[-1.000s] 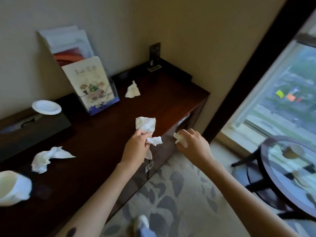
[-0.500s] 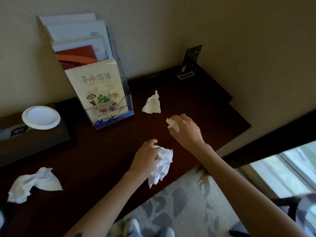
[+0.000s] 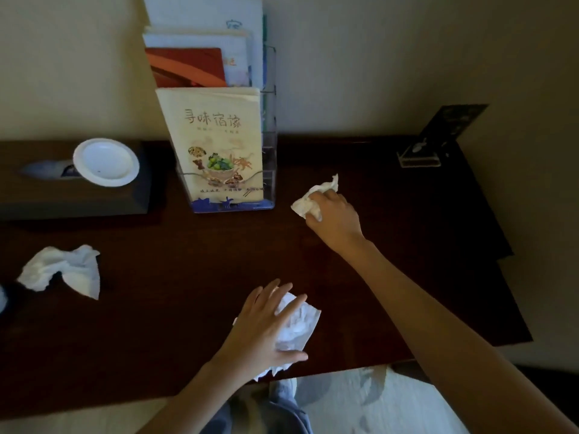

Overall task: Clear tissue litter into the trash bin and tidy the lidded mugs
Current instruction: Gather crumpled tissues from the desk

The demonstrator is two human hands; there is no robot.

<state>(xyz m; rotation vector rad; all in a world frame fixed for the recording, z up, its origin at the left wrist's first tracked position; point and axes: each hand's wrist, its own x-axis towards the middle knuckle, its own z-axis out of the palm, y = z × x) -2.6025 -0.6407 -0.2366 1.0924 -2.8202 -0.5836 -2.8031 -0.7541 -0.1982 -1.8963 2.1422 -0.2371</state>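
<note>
The far tissue point(image 3: 308, 200) lies on the desk point(image 3: 407, 245), the right hand point(image 3: 336, 216) with its fingers curled around it. The left hand point(image 3: 266, 328) clasps the near tissue point(image 3: 299, 324). A third tissue point(image 3: 62, 270) waits at the left. Binning seemingly remains, as no bin is in view.

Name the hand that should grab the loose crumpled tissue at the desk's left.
Left. The left hand, holding a white tissue wad, is nearer the loose crumpled white tissue; the right hand is farther right, gripping a small white tissue.
</note>
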